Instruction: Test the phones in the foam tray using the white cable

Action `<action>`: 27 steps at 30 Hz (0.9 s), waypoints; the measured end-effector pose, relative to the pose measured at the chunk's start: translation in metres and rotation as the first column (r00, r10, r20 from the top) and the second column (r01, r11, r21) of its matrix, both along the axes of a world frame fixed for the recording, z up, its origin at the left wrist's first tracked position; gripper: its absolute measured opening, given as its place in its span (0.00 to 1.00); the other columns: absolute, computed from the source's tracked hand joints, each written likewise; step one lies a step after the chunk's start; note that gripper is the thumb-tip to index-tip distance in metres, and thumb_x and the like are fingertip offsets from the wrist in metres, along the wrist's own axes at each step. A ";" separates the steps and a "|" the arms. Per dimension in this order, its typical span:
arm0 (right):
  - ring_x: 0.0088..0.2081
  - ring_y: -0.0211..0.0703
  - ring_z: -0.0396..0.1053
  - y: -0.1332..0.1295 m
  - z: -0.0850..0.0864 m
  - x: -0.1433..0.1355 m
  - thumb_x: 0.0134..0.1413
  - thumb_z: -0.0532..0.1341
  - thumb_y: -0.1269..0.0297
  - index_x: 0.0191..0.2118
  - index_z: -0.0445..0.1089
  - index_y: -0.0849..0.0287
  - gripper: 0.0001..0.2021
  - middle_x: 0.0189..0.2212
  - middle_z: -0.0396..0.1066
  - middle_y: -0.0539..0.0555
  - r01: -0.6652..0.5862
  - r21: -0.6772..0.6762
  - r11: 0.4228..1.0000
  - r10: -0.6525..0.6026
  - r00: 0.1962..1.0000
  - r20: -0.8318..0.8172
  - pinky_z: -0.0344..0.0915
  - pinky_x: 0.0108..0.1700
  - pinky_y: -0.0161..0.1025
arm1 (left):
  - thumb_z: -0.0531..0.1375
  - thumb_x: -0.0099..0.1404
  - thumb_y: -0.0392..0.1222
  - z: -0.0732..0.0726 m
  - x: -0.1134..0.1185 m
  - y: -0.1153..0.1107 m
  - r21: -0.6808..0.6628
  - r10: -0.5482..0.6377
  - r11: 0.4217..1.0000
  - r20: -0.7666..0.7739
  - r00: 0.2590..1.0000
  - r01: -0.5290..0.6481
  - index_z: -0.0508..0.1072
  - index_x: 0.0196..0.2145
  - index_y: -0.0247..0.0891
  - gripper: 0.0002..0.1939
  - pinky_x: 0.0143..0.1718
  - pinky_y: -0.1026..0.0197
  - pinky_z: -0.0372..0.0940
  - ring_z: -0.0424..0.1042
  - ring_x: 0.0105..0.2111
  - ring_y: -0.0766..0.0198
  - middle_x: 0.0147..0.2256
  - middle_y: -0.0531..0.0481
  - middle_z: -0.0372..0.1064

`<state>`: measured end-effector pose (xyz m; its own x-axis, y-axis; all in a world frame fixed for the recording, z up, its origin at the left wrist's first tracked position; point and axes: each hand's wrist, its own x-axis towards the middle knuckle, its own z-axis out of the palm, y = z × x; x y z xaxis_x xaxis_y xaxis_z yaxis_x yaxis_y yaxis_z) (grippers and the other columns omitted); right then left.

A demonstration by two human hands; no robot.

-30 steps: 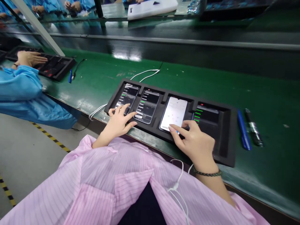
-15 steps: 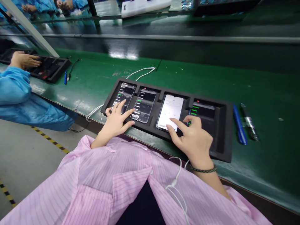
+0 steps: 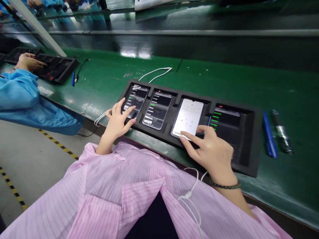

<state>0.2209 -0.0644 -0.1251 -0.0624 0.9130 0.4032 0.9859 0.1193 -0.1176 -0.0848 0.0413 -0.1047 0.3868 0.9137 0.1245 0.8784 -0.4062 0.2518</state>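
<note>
A black foam tray (image 3: 251,142) holds several smartphones in separate slots. My left hand (image 3: 116,120) is open at the left end, fingers spread over the lower part of the leftmost phone (image 3: 139,94) and the tray's edge. Beside that lies a second phone (image 3: 158,109) with a dark list screen and one green line. My right hand (image 3: 211,149) holds nothing; its index finger reaches to the bottom of the white-lit phone (image 3: 188,114), the thumb close under it and the other fingers bent. Partly behind this hand is the rightmost phone (image 3: 226,119), dark with green lines.
A blue pen (image 3: 269,137) and a black pen (image 3: 281,131) lie right of the tray on the green bench (image 3: 107,73). A white cable (image 3: 156,69) loops behind the tray. At left, a co-worker's hand (image 3: 30,61) rests over another black tray (image 3: 67,68).
The view has shifted, so the tray appears farther right. My left fingers have drawn back left on the first phone. My right index finger is now lower on the white screen, whose content differs.
</note>
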 end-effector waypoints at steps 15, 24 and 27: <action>0.23 0.35 0.58 0.001 0.008 -0.003 0.69 0.51 0.46 0.48 0.81 0.57 0.25 0.42 0.70 0.61 0.057 -0.038 0.998 -0.058 0.998 -0.018 0.48 0.20 0.33 | 0.40 0.73 0.66 -0.031 0.004 0.005 0.193 0.035 0.981 -0.015 0.999 -0.031 0.66 0.63 0.47 0.34 0.59 0.43 0.51 0.54 0.65 0.44 0.69 0.40 0.52; 0.23 0.34 0.55 0.008 0.008 -0.010 0.68 0.52 0.46 0.56 0.76 0.59 0.26 0.42 0.67 0.59 0.230 -0.119 0.966 -0.228 0.973 0.034 0.41 0.20 0.32 | 0.37 0.72 0.68 -0.045 0.002 0.008 0.311 0.010 0.950 0.066 0.998 -0.030 0.69 0.61 0.47 0.36 0.57 0.45 0.52 0.57 0.63 0.44 0.68 0.41 0.54; 0.23 0.33 0.53 0.008 0.009 -0.011 0.66 0.54 0.45 0.59 0.73 0.59 0.28 0.43 0.67 0.60 0.282 -0.161 0.946 -0.282 0.959 0.025 0.42 0.21 0.32 | 0.37 0.72 0.68 -0.045 0.002 0.007 0.331 0.017 0.943 0.062 0.998 -0.037 0.69 0.61 0.47 0.36 0.57 0.45 0.52 0.57 0.63 0.45 0.67 0.40 0.55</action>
<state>0.2099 -0.0560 -0.1157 0.2066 0.9462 0.2491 0.9766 -0.1841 -0.1109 -0.0825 0.0487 -0.1499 0.3456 0.8269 0.4437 0.8784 -0.4514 0.1572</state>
